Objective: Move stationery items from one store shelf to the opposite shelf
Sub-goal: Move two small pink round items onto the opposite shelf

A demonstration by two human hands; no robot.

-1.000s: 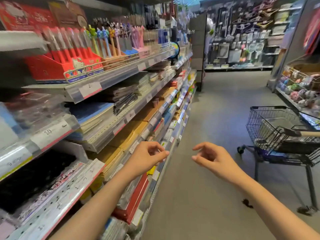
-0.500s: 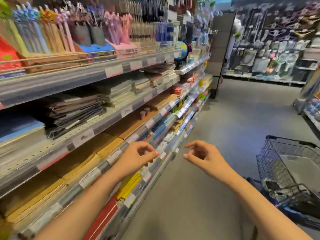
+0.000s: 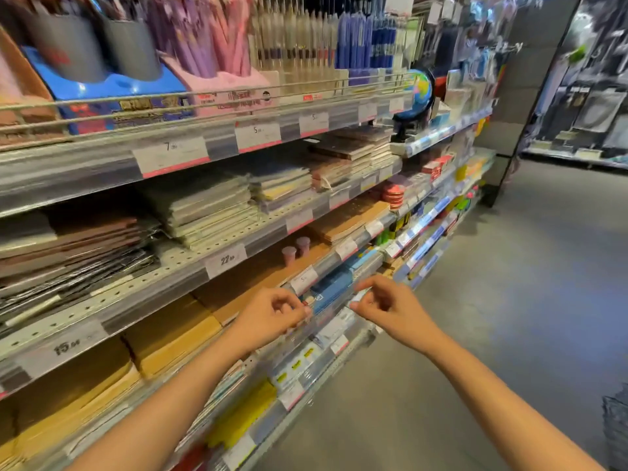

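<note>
Starting at the far left, the store shelf (image 3: pixel 102 171) unit fills that whole side, running away toward the far right. Top tier has grey pen cups (image 3: pixel 91 52) sitting in a blue display box, then pink and purple pens (image 3: pixel 210 39), then clear pens and blue pens (image 3: pixel 370 39) further along, all behind a wire rail. Price tags (image 3: pixel 170 154) are clipped along the shelf edges. Next tier down holds stacks of dark and brown notebooks (image 3: pixel 74 246) on the left and wrapped pale notebooks (image 3: pixel 207 205) beside them. Below that, brown paper pads (image 3: pixel 170 338) near the camera, and two small pink cups (image 3: pixel 295 251) standing a bit further along the same tier. A globe (image 3: pixel 416 95) sits at the far end of the top tier.

The left hand (image 3: pixel 268 317) is out in front of the shelf edge, fingers loosely curled with thumb near fingertips, not holding anything I can see. Just right of it, some blue packs (image 3: pixel 334 287) show between the hands on a lower tier. The right hand (image 3: pixel 387 304) is held the same way, curled and empty, hovering over the aisle side of the shelf edge. The two hands are near each other but not touching.

Right of all that it's grey floor (image 3: pixel 509 300), with another blurry display wall in the far right corner.
</note>
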